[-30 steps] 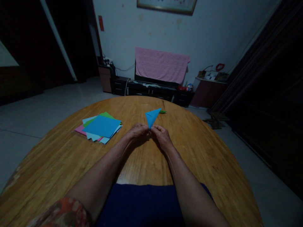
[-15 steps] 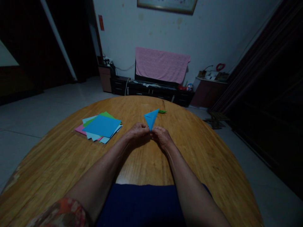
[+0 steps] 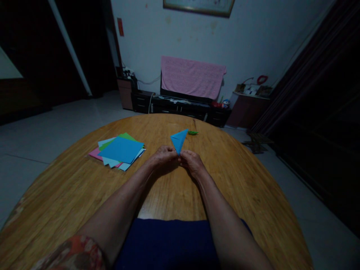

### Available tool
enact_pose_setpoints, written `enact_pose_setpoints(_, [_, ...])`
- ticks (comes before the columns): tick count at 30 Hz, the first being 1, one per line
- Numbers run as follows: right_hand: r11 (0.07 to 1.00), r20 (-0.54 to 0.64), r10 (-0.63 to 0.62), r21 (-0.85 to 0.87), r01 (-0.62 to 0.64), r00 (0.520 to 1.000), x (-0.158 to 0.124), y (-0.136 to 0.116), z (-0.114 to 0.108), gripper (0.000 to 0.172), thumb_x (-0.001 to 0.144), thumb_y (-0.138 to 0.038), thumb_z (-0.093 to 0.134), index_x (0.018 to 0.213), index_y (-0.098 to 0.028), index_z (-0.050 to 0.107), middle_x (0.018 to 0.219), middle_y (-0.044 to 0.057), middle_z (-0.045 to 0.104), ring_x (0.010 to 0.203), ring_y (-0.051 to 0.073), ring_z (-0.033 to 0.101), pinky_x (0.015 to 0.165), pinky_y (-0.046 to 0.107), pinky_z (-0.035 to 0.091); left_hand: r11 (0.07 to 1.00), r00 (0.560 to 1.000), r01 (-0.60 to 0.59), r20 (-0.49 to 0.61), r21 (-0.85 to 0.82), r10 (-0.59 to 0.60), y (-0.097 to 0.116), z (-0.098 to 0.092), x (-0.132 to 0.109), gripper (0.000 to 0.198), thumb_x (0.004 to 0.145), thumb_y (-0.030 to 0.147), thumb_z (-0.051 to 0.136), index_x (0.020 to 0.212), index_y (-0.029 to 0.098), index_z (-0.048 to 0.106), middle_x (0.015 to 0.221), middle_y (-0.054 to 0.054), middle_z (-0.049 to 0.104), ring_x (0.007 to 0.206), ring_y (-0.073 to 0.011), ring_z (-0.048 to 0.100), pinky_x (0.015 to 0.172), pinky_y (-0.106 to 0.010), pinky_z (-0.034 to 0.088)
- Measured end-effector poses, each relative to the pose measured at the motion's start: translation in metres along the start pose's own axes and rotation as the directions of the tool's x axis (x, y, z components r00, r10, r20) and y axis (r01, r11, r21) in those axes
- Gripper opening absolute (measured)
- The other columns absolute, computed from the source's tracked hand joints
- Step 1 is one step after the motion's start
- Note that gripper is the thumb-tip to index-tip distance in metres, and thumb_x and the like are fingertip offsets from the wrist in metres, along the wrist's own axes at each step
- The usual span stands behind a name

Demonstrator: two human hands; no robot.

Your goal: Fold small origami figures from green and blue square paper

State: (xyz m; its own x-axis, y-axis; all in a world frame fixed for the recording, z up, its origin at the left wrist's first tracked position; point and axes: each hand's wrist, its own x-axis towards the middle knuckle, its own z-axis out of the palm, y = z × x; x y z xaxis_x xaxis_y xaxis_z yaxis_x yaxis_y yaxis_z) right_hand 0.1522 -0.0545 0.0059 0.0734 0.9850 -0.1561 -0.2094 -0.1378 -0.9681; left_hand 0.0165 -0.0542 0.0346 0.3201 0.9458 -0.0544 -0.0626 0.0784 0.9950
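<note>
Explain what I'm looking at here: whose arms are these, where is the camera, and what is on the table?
There is no machine here. These are a person's own two bare arms, seen from one camera worn on their head, which looks forward and down. All the pictures come from that same camera. The person sits at a round wooden table. The left hand and right hand meet at the middle and pinch the lower tip of a blue folded paper, a triangle that sticks up between them. To the left lies a loose stack of coloured sheets, blue on top. A small green piece lies behind the hands; it is too small to identify.
</note>
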Motion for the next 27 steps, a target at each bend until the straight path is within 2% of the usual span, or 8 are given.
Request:
enact_pose_setpoints(4, [0.983, -0.058, -0.163, -0.090, 0.157, 0.985, 0.003, 0.002, 0.000, 0.018, 0.062, -0.034, 0.067, 0.072, -0.019, 0.062, 0.059, -0.002, 0.061, 0.052, 0.010, 0.053, 0.052, 0.023, 0.043, 0.999, 0.990, -0.038, -0.140, -0.016, 0.036, -0.014, 0.002, 0.009, 0.023, 0.062, 0.019, 0.058, 0.052, 0.019, 0.037, 0.047, 0.006, 0.036, 0.043, -0.0055, 0.033, 0.043, -0.022, 0.025])
enact_pose_setpoints(8, [0.908, -0.013, -0.304, -0.306, 0.286, 0.952, 0.004, 0.006, 0.001, 0.015, 0.063, -0.033, 0.066, 0.070, -0.020, 0.062, 0.061, -0.002, 0.061, 0.057, 0.013, 0.054, 0.056, 0.024, 0.044, 0.999, 0.994, -0.003, -0.105, -0.052, -0.002, -0.024, -0.002, 0.018, 0.017, 0.063, 0.019, 0.055, 0.053, 0.019, 0.040, 0.047, 0.006, 0.038, 0.043, -0.0064, 0.037, 0.043, -0.021, 0.027])
enact_pose_setpoints(12, [0.828, -0.003, -0.400, -0.430, 0.360, 0.916, 0.002, 0.009, 0.004, 0.011, 0.067, -0.031, 0.061, 0.067, -0.020, 0.062, 0.063, -0.001, 0.062, 0.061, 0.015, 0.056, 0.061, 0.026, 0.044, 0.999, 0.993, -0.003, -0.120, -0.034, -0.002, -0.021, -0.005, 0.019, 0.018, 0.061, 0.016, 0.055, 0.051, 0.019, 0.040, 0.047, 0.006, 0.037, 0.044, -0.0055, 0.036, 0.043, -0.020, 0.027])
enact_pose_setpoints(15, [0.800, -0.015, -0.429, -0.470, 0.372, 0.903, 0.001, 0.007, 0.005, 0.012, 0.067, -0.031, 0.058, 0.064, -0.020, 0.061, 0.064, 0.000, 0.063, 0.062, 0.015, 0.057, 0.062, 0.026, 0.044, 0.999, 0.995, 0.033, -0.091, -0.017, -0.035, -0.018, -0.006, 0.018, 0.020, 0.061, 0.016, 0.058, 0.050, 0.018, 0.041, 0.047, 0.006, 0.037, 0.044, -0.0052, 0.035, 0.042, -0.020, 0.026])
enact_pose_setpoints(20, [0.772, -0.006, -0.451, -0.504, 0.387, 0.892, 0.002, 0.008, 0.005, 0.015, 0.066, -0.032, 0.055, 0.063, -0.018, 0.060, 0.061, -0.001, 0.060, 0.060, 0.014, 0.055, 0.059, 0.024, 0.042, 0.983, 0.999, -0.032, -0.040, -0.182, 0.025, -0.023, -0.005, 0.020, 0.018, 0.059, 0.015, 0.055, 0.050, 0.019, 0.041, 0.044, 0.006, 0.036, 0.042, -0.0063, 0.036, 0.041, -0.020, 0.027])
enact_pose_setpoints(23, [0.755, -0.008, -0.466, -0.525, 0.393, 0.885, 0.003, 0.010, 0.005, 0.015, 0.065, -0.032, 0.054, 0.061, -0.018, 0.058, 0.058, -0.002, 0.057, 0.059, 0.014, 0.053, 0.057, 0.023, 0.040, 0.990, 0.999, -0.021, -0.049, -0.140, 0.014, -0.019, -0.004, 0.016, 0.014, 0.058, 0.014, 0.058, 0.050, 0.017, 0.047, 0.044, 0.005, 0.041, 0.042, -0.0060, 0.037, 0.041, -0.020, 0.027])
enact_pose_setpoints(27, [0.756, -0.007, -0.461, -0.527, 0.389, 0.887, 0.003, 0.011, 0.004, 0.014, 0.065, -0.031, 0.053, 0.060, -0.019, 0.057, 0.057, -0.002, 0.056, 0.057, 0.013, 0.051, 0.057, 0.023, 0.039, 0.996, 0.997, 0.014, -0.069, -0.089, -0.020, -0.004, -0.001, 0.008, 0.018, 0.060, 0.012, 0.055, 0.046, 0.017, 0.045, 0.042, 0.006, 0.039, 0.042, -0.0061, 0.038, 0.042, -0.019, 0.029])
